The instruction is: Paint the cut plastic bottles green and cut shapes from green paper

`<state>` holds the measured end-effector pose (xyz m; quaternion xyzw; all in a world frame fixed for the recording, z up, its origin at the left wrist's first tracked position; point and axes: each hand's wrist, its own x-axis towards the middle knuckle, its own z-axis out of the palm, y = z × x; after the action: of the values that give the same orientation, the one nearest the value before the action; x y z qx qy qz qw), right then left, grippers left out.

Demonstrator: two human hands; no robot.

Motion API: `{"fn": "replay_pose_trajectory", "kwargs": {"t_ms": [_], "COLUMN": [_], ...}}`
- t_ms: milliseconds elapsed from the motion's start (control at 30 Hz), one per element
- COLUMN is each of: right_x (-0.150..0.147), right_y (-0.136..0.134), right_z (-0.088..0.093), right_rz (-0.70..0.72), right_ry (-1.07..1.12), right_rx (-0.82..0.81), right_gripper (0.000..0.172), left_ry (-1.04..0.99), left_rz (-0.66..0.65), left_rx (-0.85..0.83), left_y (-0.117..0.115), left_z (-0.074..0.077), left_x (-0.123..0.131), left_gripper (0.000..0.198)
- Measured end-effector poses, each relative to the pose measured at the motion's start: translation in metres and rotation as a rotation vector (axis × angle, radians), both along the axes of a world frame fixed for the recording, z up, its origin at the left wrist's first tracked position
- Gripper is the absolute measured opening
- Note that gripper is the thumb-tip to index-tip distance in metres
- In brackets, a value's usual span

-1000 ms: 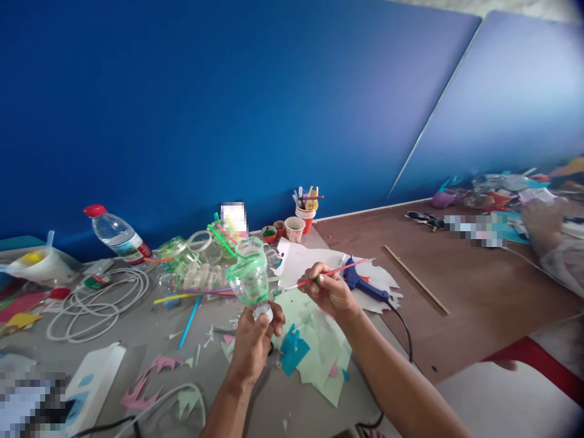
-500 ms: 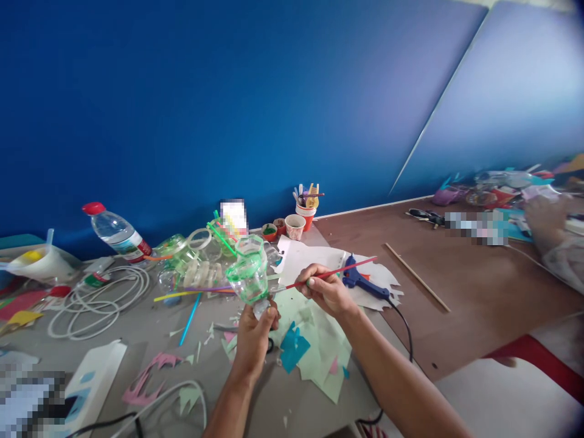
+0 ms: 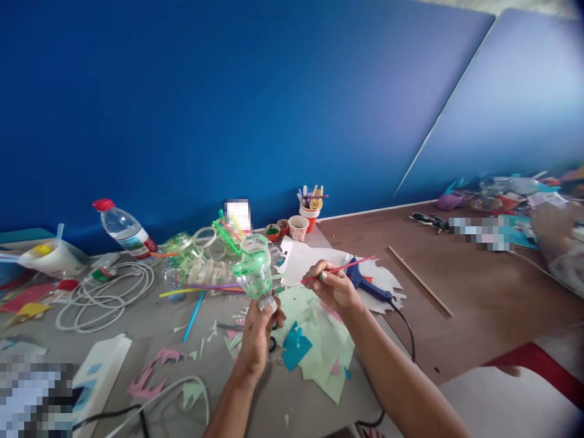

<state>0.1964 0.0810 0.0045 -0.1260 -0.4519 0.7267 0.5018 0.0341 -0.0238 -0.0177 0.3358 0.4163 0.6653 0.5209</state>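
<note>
My left hand (image 3: pixel 260 322) is closed around the narrow whitish end of a clear plastic bottle piece (image 3: pixel 253 271) streaked with green paint, its wide part tilted up and to the left. In my right hand (image 3: pixel 335 286) a red-handled paintbrush (image 3: pixel 351 264) is pinched between thumb and fingers. The brush's tip points left, close to the lower right side of the bottle piece; whether it touches cannot be made out. A spot of green shows on my right thumb. Below the hands lie pale green paper sheets (image 3: pixel 326 359) and a blue paper scrap (image 3: pixel 296 347).
A blue glue gun (image 3: pixel 369 281) with a black cord lies right of my hand, on white paper. Behind stand a paint cup (image 3: pixel 272 232) and a cup of brushes (image 3: pixel 310 216). Left are a water bottle (image 3: pixel 125 231) and a coiled white cable (image 3: pixel 107 298). Another person's hand (image 3: pixel 552 225) is far right.
The bottle piece has tipped somewhat in my left hand, and its white end now shows more. The paintbrush has tilted slightly flatter. The whole view has shifted a little.
</note>
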Motion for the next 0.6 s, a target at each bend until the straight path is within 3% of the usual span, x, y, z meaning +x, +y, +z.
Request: {"fn": "replay_pose_trajectory", "kwargs": {"t_ms": [200, 400, 600], "right_x": [-0.002, 0.007, 0.002], "right_y": [-0.002, 0.006, 0.000], "right_z": [-0.003, 0.000, -0.001], "right_rz": [0.003, -0.048, -0.022], "right_ry": [-0.104, -0.109, -0.080], "right_rx": [-0.026, -0.043, 0.008], "right_gripper": [0.025, 0.025, 0.027], "left_ry": [0.124, 0.167, 0.254], "left_rz": [0.034, 0.066, 0.105], "left_rx": [-0.037, 0.020, -0.042], "left_y": [0.001, 0.002, 0.003], "left_z": [-0.004, 0.003, 0.006], "left_x": [0.001, 0.003, 0.002], "left_gripper": [0.027, 0.026, 0.033]}}
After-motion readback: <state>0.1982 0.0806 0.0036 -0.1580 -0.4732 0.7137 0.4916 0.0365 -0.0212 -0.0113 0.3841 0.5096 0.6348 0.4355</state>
